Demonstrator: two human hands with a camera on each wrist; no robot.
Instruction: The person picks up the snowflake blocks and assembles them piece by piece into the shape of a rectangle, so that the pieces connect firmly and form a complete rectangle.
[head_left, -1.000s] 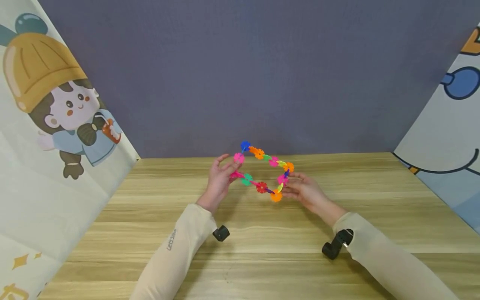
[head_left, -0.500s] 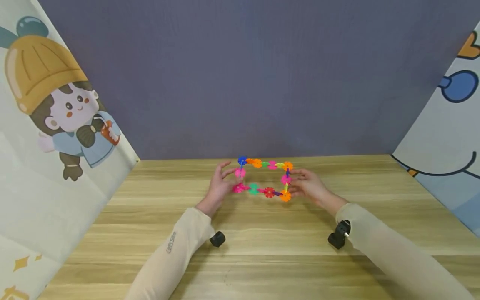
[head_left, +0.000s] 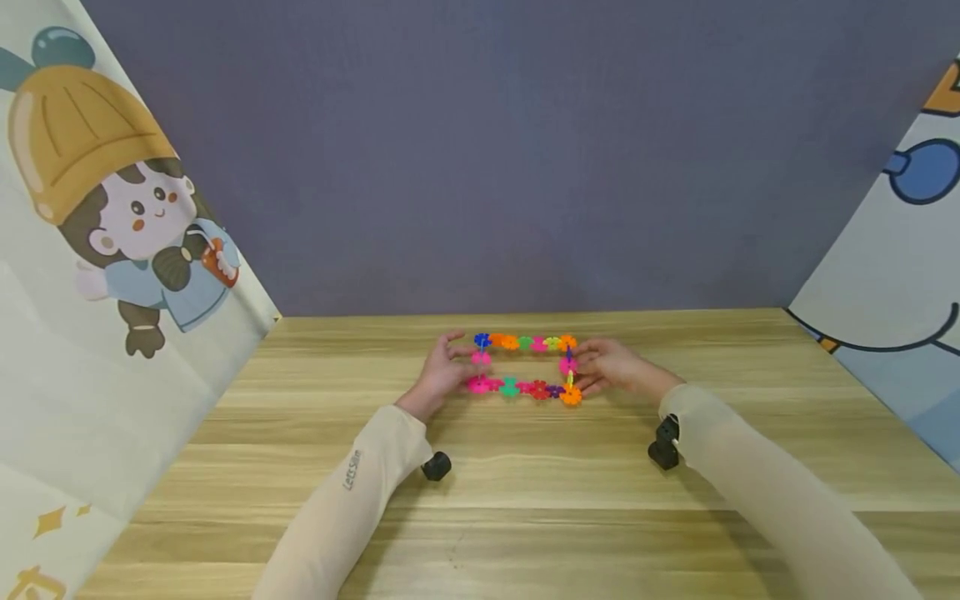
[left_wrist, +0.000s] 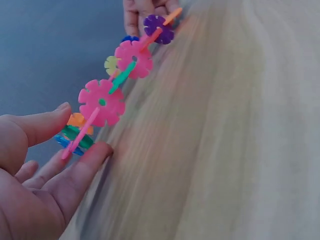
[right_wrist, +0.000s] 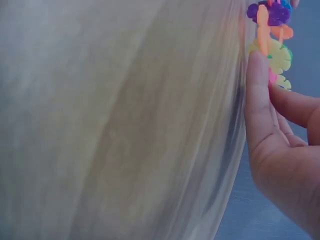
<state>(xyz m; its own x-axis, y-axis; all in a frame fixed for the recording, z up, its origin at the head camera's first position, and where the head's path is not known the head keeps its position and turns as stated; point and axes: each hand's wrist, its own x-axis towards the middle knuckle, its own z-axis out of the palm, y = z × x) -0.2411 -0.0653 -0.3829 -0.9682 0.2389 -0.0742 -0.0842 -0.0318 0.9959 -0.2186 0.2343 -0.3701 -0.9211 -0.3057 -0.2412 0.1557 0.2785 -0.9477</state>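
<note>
Colourful plastic flower discs, slotted into one another, form a rectangular frame (head_left: 540,389) near the table's far side. My left hand (head_left: 438,375) holds its left side, thumb and fingers around the pieces at the pink and blue discs. At the opposite side, my right hand (head_left: 618,368) pinches the frame by its pink and yellow discs. In the left wrist view, pink discs (left_wrist: 90,102) stretch away from the left hand (left_wrist: 40,175) toward the other hand. A yellow disc (right_wrist: 277,52) shows by the right fingertips in the right wrist view. Whether the frame touches the table is unclear.
The wood-grain table (head_left: 525,500) meets a dark grey-blue panel (head_left: 525,167) just behind the frame. Cartoon-printed panels (head_left: 172,233) stand at the left and right. A small black camera (head_left: 437,466) sits on the left wrist, another (head_left: 664,443) on the right.
Both hands have brought the frame down and turned it from a slanted, raised pose to nearly level and square with the table's back edge.
</note>
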